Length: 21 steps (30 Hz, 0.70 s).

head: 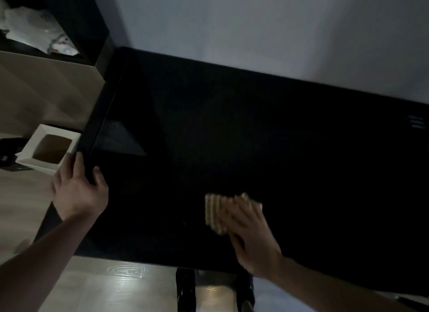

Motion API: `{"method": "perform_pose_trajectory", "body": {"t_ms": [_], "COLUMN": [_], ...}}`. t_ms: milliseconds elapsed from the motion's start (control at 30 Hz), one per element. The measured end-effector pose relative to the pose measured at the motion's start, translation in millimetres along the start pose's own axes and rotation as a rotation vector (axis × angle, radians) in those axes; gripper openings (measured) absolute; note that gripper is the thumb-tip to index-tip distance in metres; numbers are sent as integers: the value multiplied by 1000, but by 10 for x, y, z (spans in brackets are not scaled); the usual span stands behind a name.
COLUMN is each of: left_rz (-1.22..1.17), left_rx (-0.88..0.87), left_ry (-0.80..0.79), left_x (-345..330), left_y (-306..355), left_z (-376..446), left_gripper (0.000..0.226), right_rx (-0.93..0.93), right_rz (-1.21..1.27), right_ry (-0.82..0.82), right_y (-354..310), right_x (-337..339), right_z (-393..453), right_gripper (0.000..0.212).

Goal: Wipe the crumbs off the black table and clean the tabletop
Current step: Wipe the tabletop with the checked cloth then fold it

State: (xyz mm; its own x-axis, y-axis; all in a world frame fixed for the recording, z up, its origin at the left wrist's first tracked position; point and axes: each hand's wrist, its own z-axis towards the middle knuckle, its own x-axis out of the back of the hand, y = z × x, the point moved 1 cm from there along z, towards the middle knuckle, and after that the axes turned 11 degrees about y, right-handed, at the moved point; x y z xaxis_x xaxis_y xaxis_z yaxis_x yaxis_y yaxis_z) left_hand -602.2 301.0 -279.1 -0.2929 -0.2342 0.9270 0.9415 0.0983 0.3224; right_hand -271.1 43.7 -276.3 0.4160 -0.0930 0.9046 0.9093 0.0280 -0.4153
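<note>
A white open-topped box [50, 148] is sitting on the floor just beside the black surface [232, 137], close to the left hand [79, 191], whose fingers are gripping the surface's left edge. The right hand [250, 232] is lying flat, fingers spread, pressing a pale ribbed cloth [216, 213] onto the near part of the surface. Blur is hiding the cloth's outline and long axis.

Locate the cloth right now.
In the head view, the cloth lies flat on the black table, toward its near edge, right of centre, pressed under the right hand. The left hand grips the table's left edge.
</note>
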Motion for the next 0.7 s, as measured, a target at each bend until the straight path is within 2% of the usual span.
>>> {"method": "perform_pose_trajectory", "body": {"t_ms": [167,300,433,500,600,700], "left_rz": [-147,-402,-282,-186,-47,25], "left_rx": [-113,-212,-396,-410,-385,-360], "left_ry": [50,-139,-362,-433,-506,-549], "left_x": [146,185,137,65,-39,-69], "left_y": [595,1293,1708,1864,2041,2080], "left_z": [-510,-1266,-1822,-1960,-2065,-2111], "left_gripper": [53,53,67,75,89,97], "right_rx": [128,-51,-186,-286,-429,-524], "right_rz": [205,419,334,236,66,-153], "right_ry": [-25,46,311,359,284,83], "right_y": [49,369,1188,1683,2335,2620], "right_x": [-6,244,823,1031,1208,1138], "right_z": [-692,-493,424,888,1407,1640], "right_gripper": [46,57,48,44,44,49]}}
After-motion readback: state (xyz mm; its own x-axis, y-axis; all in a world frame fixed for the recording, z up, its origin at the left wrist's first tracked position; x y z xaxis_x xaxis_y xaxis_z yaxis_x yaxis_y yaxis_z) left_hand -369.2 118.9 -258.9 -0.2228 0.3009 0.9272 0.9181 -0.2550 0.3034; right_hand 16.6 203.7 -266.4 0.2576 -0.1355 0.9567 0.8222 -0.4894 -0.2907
